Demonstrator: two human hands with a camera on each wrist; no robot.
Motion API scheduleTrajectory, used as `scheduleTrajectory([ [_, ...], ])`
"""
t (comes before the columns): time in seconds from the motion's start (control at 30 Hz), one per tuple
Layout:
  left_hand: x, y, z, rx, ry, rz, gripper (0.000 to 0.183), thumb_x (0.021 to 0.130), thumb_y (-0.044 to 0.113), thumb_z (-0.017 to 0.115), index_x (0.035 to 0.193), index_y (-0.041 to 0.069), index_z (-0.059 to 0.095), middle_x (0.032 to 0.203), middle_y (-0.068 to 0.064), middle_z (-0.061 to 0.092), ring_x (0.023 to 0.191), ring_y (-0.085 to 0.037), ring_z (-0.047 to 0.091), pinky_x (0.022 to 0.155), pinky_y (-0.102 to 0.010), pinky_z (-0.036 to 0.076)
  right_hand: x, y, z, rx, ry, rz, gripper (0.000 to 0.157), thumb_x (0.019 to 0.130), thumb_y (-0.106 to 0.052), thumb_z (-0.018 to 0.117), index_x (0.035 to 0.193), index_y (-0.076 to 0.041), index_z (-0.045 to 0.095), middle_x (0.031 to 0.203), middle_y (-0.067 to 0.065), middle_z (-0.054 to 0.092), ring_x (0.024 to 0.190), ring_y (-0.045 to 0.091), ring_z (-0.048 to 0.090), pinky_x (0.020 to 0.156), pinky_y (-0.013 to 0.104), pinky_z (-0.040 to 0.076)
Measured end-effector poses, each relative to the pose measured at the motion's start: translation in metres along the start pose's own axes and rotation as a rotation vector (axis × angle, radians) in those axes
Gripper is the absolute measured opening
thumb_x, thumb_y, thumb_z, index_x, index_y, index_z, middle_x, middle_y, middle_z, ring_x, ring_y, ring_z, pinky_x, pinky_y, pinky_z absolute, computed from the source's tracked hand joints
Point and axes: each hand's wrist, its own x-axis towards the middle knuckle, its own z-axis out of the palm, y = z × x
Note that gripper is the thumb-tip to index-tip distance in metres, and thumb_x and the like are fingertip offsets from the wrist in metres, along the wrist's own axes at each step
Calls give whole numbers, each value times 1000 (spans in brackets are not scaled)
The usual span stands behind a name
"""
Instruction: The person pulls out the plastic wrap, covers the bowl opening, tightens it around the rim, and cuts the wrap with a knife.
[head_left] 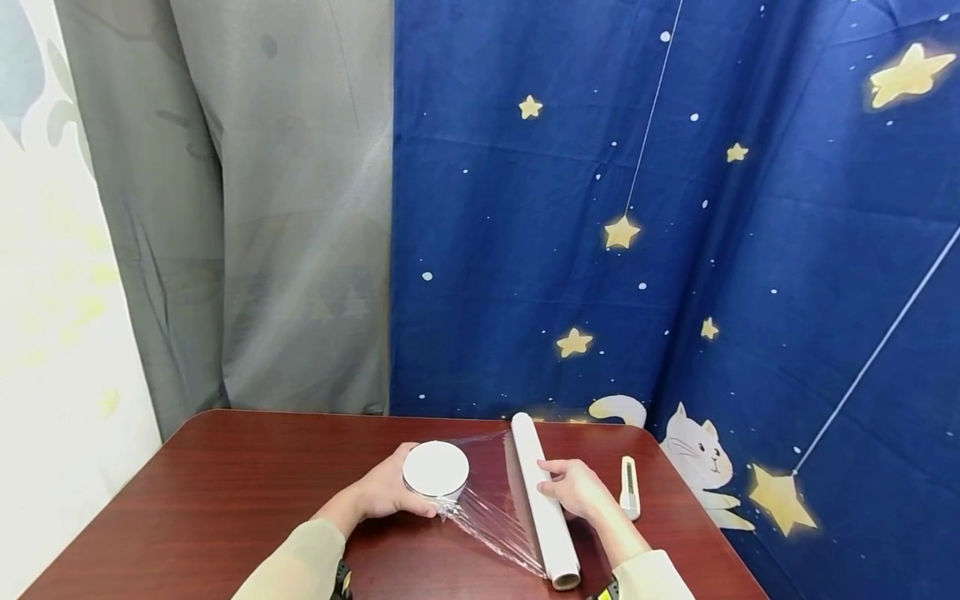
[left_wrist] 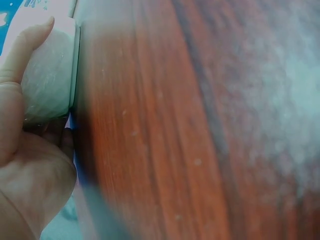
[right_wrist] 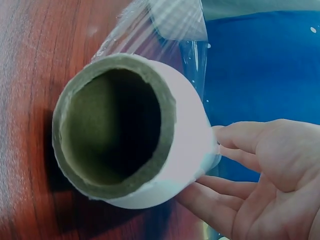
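Observation:
A round white container (head_left: 436,468) with a flat white top sits in my left hand (head_left: 392,486). The fingers and thumb curl round its side, as the left wrist view also shows. Clear plastic wrap (head_left: 495,527) clings to the container and stretches to a long white roll of wrap (head_left: 546,508) on the right. My right hand (head_left: 579,487) touches the roll's right side with extended fingers. In the right wrist view the roll's hollow cardboard core (right_wrist: 115,125) faces the camera, and the fingertips rest against its outer surface.
A white utility knife (head_left: 630,488) lies on the dark red-brown table (head_left: 277,467), right of my right hand. Behind the table's far edge hang a grey curtain (head_left: 307,250) and a blue star-patterned curtain (head_left: 510,250).

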Motion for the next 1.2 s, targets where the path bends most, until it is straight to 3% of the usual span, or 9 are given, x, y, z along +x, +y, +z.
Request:
scheduleTrajectory([
  [0.17,-1,0,-1,1,-1,0,109,65,20,106,150,-5,43,144,-19,62,126,-28,61,112,-50,47,-1,0,-1,16,-17,5,47,100,-7,76,145,0,68,119,24,78,91,25,75,68,51,67],
  [0.47,-4,-2,-3,3,14,-8,107,63,18,105,149,-4,44,142,-16,64,124,-26,61,110,-42,48,-1,-5,2,-1,-13,16,46,99,-3,75,144,1,69,129,30,73,86,26,74,65,51,66],
  [0.77,-5,-3,-4,-11,4,-16,107,63,18,105,150,-2,44,142,-15,65,124,-25,61,111,-46,47,-3,-11,4,-42,-5,61,47,99,-6,77,145,-1,69,141,34,66,87,26,74,65,48,66],
  [1.1,-6,-3,-5,-10,-3,-34,108,64,19,105,151,0,44,141,-13,65,124,-24,61,111,-47,47,-6,-17,8,-124,20,57,47,98,-8,78,145,-5,71,135,30,71,88,25,73,64,44,65],
  [1.2,-6,-1,-5,-12,-4,-47,108,64,19,105,151,0,44,141,-13,65,123,-24,61,110,-47,47,-7,-16,8,-172,27,20,50,98,-7,77,147,-7,69,125,24,76,91,25,73,72,45,65],
])
